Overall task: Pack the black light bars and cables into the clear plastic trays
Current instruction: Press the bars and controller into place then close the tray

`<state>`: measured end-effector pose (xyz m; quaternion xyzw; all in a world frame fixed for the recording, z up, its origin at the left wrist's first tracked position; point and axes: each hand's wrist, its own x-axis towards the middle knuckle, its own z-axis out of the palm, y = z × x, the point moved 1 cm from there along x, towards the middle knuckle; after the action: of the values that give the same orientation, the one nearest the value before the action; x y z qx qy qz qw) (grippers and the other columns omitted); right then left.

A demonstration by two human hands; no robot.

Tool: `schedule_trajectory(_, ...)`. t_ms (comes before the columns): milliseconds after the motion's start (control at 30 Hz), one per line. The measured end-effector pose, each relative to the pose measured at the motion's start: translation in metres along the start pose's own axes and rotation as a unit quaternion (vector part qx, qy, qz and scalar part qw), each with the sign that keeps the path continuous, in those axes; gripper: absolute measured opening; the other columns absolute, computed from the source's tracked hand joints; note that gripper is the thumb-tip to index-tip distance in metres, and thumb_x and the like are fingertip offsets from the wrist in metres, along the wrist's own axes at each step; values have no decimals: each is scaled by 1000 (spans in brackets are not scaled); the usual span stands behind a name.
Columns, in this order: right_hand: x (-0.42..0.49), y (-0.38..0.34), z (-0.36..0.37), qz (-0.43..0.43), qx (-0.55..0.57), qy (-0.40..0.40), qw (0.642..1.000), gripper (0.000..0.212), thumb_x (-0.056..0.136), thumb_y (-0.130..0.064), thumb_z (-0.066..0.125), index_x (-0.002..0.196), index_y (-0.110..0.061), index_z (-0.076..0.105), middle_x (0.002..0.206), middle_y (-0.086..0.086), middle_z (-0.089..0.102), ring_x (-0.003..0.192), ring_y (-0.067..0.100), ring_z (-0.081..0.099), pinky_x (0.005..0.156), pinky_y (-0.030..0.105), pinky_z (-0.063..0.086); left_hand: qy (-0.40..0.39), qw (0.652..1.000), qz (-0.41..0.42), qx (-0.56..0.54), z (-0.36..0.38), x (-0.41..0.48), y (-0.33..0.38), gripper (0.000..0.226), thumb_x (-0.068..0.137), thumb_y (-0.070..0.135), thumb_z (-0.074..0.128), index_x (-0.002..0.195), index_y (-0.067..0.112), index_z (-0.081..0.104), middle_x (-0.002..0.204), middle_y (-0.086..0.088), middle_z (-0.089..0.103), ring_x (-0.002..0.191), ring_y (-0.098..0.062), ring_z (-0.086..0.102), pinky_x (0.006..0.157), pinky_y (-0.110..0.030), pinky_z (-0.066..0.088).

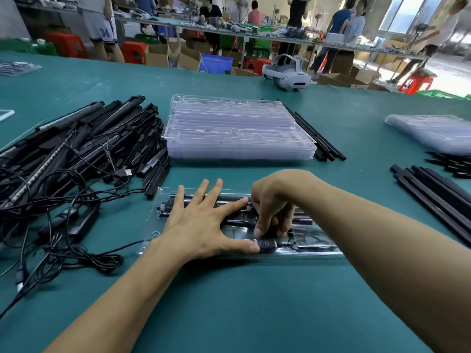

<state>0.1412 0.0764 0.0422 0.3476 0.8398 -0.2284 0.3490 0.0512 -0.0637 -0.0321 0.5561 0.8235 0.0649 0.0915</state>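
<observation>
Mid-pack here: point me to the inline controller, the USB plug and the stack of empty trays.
inline controller (pixel 267 243): head view, its button face.
USB plug (pixel 126 172): head view, its metal end.
stack of empty trays (pixel 237 128): head view, middle of the top tray.

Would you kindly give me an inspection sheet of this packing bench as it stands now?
Surface: green table.
Job's things: front tray holds bars and the controller; stack of empty trays behind it; pile of light bars on the left.
Clutter: black strips on the right and beside the stack; white headset at the far edge; clear sleeves far right.
Hands: left hand flat, fingers spread on the tray's contents; right hand pinches the controller.
Cables: tangled black leads around the pile, one USB plug showing.
Surroundings: people at benches, cartons, red stools, blue crate.
</observation>
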Motion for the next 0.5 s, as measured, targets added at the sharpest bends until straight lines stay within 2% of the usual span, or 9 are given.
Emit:
schedule_trajectory(133,-2,2,4,-19,13,37,999,36,71,-19,88,85,2,63,58,8,69,61,26,73,54,28,58,23,1000,0,-15,1,0,0,116,34,111,17,140,69,-2,166,8,-7,151,-14,-17,117,-59,-15)
schedule_trajectory(233,-5,1,6,-27,10,51,998,36,70,-19,89,86,1,63,56,7,68,54,23,70,51,28,58,32,999,-3,-22,-2,-1,2,123,35,110,24,146,61,2,166,6,2,152,-15,-9,118,-60,-11)
schedule_trajectory(300,-4,-2,8,-22,-2,58,998,37,69,-18,89,89,2,65,64,11,71,52,22,70,52,28,58,21,999,0,-37,-5,-1,4,122,38,107,33,147,57,7,166,5,7,152,-16,-5,118,-59,-12)
schedule_trajectory(400,-4,-2,11,-25,-8,76,997,38,68,-18,90,90,1,65,78,17,74,56,25,71,60,34,61,39,994,-10,-97,-14,1,4,96,57,88,53,143,52,32,160,8,27,151,-15,11,118,-59,-6)
schedule_trajectory(467,-6,1,11,-35,11,84,996,37,66,-19,91,82,-4,61,72,16,73,60,27,73,61,36,62,89,985,-23,-148,-17,3,3,73,68,71,67,134,48,47,143,15,47,143,-13,30,119,-59,2)
schedule_trajectory(500,-6,3,10,-42,23,90,995,38,65,-20,91,78,-6,59,66,14,72,59,26,72,59,34,61,104,982,-27,-153,-17,5,2,71,67,70,68,131,48,49,137,18,50,140,-10,34,119,-59,3)
